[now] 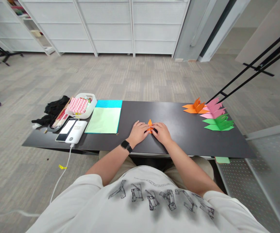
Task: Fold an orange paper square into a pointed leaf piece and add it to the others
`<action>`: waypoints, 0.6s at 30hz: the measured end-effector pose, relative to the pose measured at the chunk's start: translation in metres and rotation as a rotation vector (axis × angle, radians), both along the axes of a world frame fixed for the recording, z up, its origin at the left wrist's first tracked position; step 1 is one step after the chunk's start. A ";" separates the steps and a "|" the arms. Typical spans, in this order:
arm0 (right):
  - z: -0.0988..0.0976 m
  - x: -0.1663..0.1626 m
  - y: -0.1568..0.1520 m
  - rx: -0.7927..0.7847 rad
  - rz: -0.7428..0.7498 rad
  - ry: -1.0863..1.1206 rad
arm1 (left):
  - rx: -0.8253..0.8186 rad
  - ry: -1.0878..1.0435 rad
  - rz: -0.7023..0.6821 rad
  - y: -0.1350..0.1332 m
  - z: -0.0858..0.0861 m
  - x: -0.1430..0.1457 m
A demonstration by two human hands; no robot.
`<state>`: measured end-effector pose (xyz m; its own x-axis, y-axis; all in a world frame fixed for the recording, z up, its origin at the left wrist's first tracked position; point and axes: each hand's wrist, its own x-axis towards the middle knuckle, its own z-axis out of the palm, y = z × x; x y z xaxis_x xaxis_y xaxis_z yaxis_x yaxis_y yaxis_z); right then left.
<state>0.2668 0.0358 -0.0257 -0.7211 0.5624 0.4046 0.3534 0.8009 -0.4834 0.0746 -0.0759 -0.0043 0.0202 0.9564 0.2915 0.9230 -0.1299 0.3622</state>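
Note:
A small orange piece of folded paper (pixel 150 122) lies on the dark tabletop, its pointed tip facing away from me. My left hand (pixel 139 130) presses on its left side with the fingertips, and a black watch (pixel 126 146) is on that wrist. From the other side, my right hand (pixel 161 132) has its fingers closed on the paper's right edge. The fingers of both hands cover much of the lower part, so its exact folds cannot be made out.
Folded paper shapes in orange (pixel 195 106), pink (pixel 214 109) and green (pixel 218 123) stand at the right. To the left are a stack of coloured paper (pixel 104 119), a white basket (pixel 91 105), a phone (pixel 66 130), a white power bank (pixel 76 132) with a cable, and black cloth (pixel 54 108).

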 end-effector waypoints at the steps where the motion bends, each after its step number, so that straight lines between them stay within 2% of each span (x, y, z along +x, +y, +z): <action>1: 0.000 0.000 0.000 -0.002 0.000 -0.005 | -0.004 -0.002 0.005 0.000 0.000 0.000; 18: -0.003 0.008 0.004 -0.047 0.020 -0.070 | -0.053 -0.072 -0.001 0.002 -0.003 -0.006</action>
